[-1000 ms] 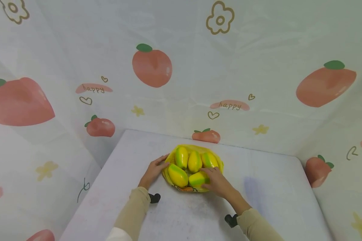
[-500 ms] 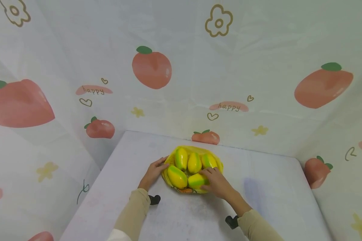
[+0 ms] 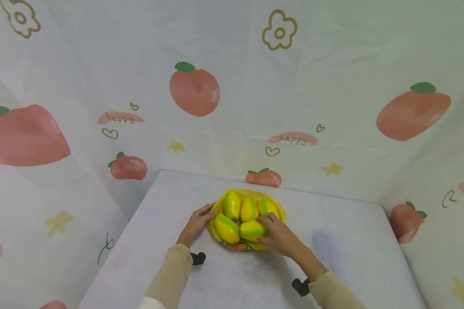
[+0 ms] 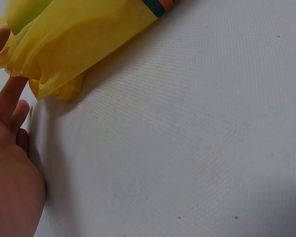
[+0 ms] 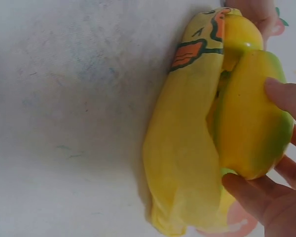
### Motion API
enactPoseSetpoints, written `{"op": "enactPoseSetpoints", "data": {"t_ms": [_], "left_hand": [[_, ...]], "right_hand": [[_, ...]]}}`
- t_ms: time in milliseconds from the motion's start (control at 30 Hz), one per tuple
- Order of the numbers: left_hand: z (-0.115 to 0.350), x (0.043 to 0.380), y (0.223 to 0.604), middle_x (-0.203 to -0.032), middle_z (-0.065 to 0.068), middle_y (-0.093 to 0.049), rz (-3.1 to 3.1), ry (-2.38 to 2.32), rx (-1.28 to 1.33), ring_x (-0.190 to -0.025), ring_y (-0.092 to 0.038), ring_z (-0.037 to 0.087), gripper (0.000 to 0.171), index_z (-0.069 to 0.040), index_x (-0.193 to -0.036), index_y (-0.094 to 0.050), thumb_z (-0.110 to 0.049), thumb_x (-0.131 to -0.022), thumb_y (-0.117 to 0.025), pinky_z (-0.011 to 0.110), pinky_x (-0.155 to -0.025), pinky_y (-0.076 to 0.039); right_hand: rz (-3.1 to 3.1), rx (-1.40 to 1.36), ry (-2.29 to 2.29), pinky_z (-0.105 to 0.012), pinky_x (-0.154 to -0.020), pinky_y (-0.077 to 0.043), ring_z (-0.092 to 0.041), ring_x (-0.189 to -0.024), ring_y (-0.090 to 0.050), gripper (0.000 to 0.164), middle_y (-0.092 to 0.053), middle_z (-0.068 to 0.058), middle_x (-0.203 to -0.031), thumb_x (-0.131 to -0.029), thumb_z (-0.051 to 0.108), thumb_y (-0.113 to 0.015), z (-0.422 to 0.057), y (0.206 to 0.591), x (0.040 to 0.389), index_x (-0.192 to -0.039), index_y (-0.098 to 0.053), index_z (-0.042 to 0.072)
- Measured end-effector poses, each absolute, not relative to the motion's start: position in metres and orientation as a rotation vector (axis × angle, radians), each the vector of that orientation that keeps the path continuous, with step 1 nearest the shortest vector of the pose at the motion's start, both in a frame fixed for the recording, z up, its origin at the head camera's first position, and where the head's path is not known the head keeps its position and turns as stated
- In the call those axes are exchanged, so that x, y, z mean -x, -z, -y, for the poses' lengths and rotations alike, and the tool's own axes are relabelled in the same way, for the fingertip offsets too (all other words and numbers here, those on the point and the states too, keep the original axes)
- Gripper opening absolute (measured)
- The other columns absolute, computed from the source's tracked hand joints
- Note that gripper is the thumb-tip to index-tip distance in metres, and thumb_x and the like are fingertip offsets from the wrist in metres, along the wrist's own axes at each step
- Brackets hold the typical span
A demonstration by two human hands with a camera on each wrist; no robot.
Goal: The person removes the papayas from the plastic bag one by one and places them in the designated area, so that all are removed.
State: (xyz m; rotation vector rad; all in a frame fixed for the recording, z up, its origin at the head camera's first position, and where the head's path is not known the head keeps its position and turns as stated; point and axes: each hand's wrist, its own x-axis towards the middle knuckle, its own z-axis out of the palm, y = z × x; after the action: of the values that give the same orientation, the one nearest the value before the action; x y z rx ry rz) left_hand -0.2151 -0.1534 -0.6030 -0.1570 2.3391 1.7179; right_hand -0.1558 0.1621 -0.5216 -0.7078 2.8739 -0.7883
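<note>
A thin yellow bag (image 3: 221, 241) with an orange and dark green print lies on the table, its mouth spread wide. Several glossy mangoes (image 3: 232, 206), yellow with green streaks, rest in it. My right hand (image 3: 280, 234) grips the front-right mango (image 5: 251, 118), thumb on one side and fingers round the other; this mango sits partly above the bag's rim. On the left, my left hand (image 3: 195, 223) holds the bag's edge, with fingers on either side of the film in the left wrist view. The fingertips of that hand are partly hidden by the bag.
The pale table (image 3: 139, 257) runs back to a white curtain (image 3: 232, 141) printed with peaches and flowers, which also encloses both sides. A black wrist mount (image 3: 301, 286) sits below the right wrist, another below the left.
The front-right mango has tilted and risen slightly in the right hand's grip. My left hand stays at the bag's edge. The whole head view has shifted slightly.
</note>
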Motion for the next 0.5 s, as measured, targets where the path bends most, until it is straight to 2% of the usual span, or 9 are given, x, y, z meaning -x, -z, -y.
{"op": "enactPoseSetpoints", "data": {"t_ms": [267,500], "left_hand": [[0.151,0.215,0.601,-0.164,0.005,-0.041,-2.342,-1.711,0.172,-0.158,-0.025,0.035,0.045,-0.034,-0.141,-0.061,-0.040,-0.097,-0.065,0.062,-0.129,-0.015],[0.152,0.215,0.601,-0.162,0.005,-0.043,-2.320,-1.737,0.170,-0.158,-0.026,0.034,0.044,-0.031,-0.142,-0.062,-0.037,-0.099,-0.063,0.059,-0.130,-0.015]], "right_hand": [[-2.993,0.785,0.901,-0.045,-0.102,-0.057,-0.025,-0.117,-0.063,0.062,-0.057,-0.008,-0.132,-0.084,0.026,-0.085,-0.168,0.510,0.157,-0.138,-0.059,0.010],[-3.090,0.785,0.909,-0.044,-0.101,-0.058,-0.026,-0.118,-0.063,0.063,-0.058,-0.009,-0.131,-0.082,0.026,-0.086,-0.174,0.503,0.159,-0.138,-0.060,0.010]]}}
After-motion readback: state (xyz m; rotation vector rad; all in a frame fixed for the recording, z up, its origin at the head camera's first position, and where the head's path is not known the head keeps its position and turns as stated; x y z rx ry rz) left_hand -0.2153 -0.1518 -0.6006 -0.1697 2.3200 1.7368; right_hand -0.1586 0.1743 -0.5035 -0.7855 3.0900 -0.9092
